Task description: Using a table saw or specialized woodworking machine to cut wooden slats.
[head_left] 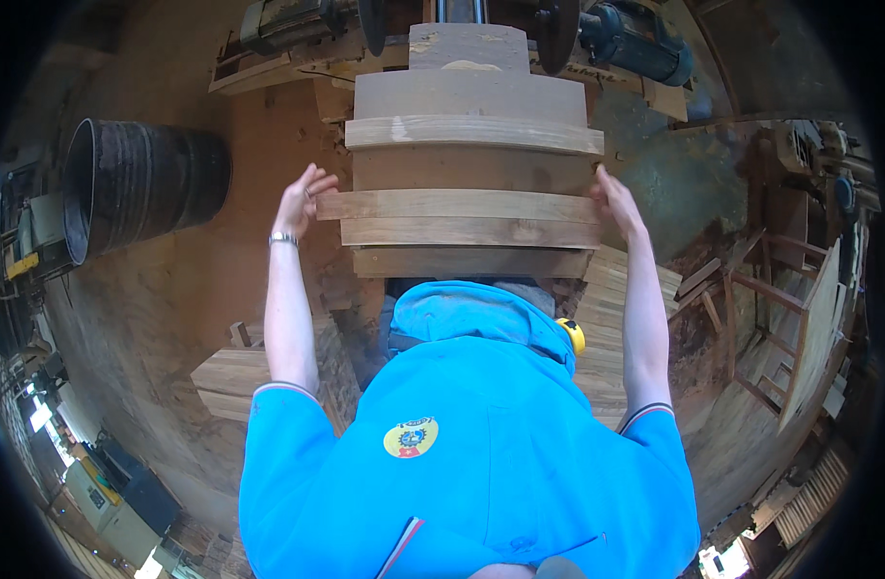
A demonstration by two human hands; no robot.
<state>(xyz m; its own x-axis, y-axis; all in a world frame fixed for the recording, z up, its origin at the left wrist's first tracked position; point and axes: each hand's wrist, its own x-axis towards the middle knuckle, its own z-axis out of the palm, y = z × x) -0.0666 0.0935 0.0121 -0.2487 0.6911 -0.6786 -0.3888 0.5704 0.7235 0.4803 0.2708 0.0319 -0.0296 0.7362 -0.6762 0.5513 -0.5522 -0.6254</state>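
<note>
My left hand (305,200) is beside the left end of a wooden plank (457,205), fingers apart. It is close to or touching that end; which, I cannot tell. At the plank's other end my right hand (614,201) is open too, fingers loosely bent. This plank lies along a second plank (470,233) and sticks out past it on the left. Both rest on a board-topped work table (452,172). Farther up the table a third plank (471,134) lies crosswise, apart from both hands.
Beyond the table are a blue motor (637,43) and a dark disc (557,37). A dark metal drum (158,183) stands left. Wood pieces are stacked low at left (232,378) and beside my right arm (607,333). A wooden frame (780,309) stands far right.
</note>
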